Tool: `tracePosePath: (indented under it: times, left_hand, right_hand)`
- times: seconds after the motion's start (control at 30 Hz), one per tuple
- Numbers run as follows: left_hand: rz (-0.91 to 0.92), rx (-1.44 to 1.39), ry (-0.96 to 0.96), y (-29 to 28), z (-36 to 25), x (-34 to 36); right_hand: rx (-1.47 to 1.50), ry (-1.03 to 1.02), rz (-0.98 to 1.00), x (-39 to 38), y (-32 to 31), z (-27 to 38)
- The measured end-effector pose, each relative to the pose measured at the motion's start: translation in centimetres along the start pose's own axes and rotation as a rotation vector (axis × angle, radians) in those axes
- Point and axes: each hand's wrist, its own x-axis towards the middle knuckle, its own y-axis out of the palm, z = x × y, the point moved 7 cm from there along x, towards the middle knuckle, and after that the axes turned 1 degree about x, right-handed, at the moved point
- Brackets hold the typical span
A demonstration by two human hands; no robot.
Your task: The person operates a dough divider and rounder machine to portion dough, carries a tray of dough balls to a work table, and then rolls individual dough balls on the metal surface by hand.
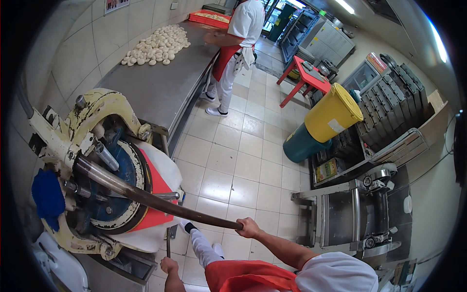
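Observation:
My right hand (247, 227) grips the end of a long brown metal lever (194, 211) on a worn cream-and-blue machine (99, 121). My left hand (169, 266) is lower, closed at the end of a short metal rod (168, 241) beside the machine. The machine has a red plate (155, 175) over a white rounded base (168, 163), a spring, and a blue cloth (47, 199) hanging on its left. My red apron (243, 277) shows below.
A co-worker (233, 44) stands at a steel counter (146, 92) with dough balls (155, 44) and a red crate (206, 19). Right are a red table (304, 78), yellow (331, 112) and green (304, 146) bins, stacked pans (389, 107) and a roller machine (365, 209). Tiled floor (233, 160) lies between.

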Motion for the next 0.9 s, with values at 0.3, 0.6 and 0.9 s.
tracePosePath:
  times: [0.3, 0.6, 0.9]
  left_hand:
    - [0.018, -0.005, 0.007, -0.23, -0.21, -0.44]
    - [0.005, -0.011, -0.004, -0.27, 0.02, -0.44]
    - [-0.008, -0.012, 0.014, 0.12, -0.07, -0.33]
  right_hand:
    - [-0.019, 0.014, 0.038, -0.11, 0.16, -0.29]
    - [0.007, -0.005, 0.016, -0.02, 0.03, 0.03]
    - [-0.006, -0.001, 0.027, -0.16, 0.09, -0.39]
